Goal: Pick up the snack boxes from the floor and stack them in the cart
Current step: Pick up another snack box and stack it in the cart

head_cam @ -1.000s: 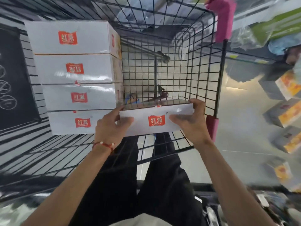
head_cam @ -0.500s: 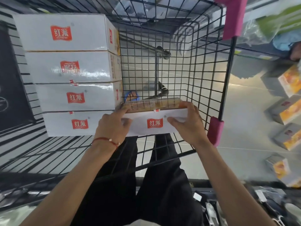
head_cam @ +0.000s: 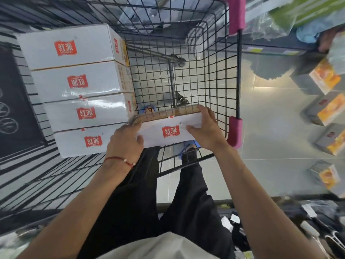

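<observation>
1. The person holds a white, red-labelled box (head_cam: pixel 170 130) in both hands. It sits just below the middle of the frame, inside the wire cart (head_cam: pixel 205 71) and close to its near wall.
2. The left hand (head_cam: pixel 127 141) grips the box's left end, fingers curled round that corner.
3. The right hand (head_cam: pixel 207 128) clamps the right end, with its fingers hooked over the far edge and its thumb flat on the labelled face.
4. The box's labelled face looks up at the camera, and a tan side shows along its far edge.
5. A row of four boxes (head_cam: pixel 80 90) of the same kind fills the cart's left side, at the left of the frame. The held box's left end is just beside the two nearest; I cannot tell whether it touches them.
6. More boxes with orange print, the floor boxes (head_cam: pixel 324 109), lie on the pale floor (head_cam: pixel 270 146) at the right edge, outside the cart.
7. A red bracelet (head_cam: pixel 119 159) circles the left wrist.
8. Pink pads (head_cam: pixel 235 131) cover the cart's right corners.
</observation>
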Tool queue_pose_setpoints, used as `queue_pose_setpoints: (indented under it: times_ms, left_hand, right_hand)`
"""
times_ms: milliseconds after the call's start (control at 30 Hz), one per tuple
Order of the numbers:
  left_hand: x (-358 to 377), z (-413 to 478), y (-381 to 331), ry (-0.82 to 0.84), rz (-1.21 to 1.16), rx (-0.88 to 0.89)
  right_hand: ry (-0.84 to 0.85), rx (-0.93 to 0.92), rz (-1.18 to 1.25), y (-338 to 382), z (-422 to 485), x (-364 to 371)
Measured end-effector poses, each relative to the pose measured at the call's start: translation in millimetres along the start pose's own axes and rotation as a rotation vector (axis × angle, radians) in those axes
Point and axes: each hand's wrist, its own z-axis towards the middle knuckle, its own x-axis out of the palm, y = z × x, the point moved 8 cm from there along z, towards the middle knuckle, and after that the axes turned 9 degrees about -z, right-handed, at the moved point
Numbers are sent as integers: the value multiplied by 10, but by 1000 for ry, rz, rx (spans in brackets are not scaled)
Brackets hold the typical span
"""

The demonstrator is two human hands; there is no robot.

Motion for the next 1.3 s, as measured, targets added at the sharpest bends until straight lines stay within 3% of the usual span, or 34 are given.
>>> queue_pose_setpoints:
  times_ms: [267, 500, 700, 1033, 1300]
  left_hand:
    - [-104, -157, -180, -29, -99, -52]
    - [3, -746, -841, -153, -309, 108]
    - [325, -1424, -1407, -198, -360, 290]
    - [1607, -2314, -2742, 39, -287, 613]
    - [2686, -2886, -3778, 292, -135, 793]
  right_hand:
    - [-181, -155, 128, 76, -519, -228]
    - [-297, -294, 449, -270, -1143, -418]
    - [-426, -319, 719, -1031, -1830, -662]
    - [-672, -118, 1051, -2988, -2818, -793]
    - [-856, 62, 1272, -4145, -3403, -827]
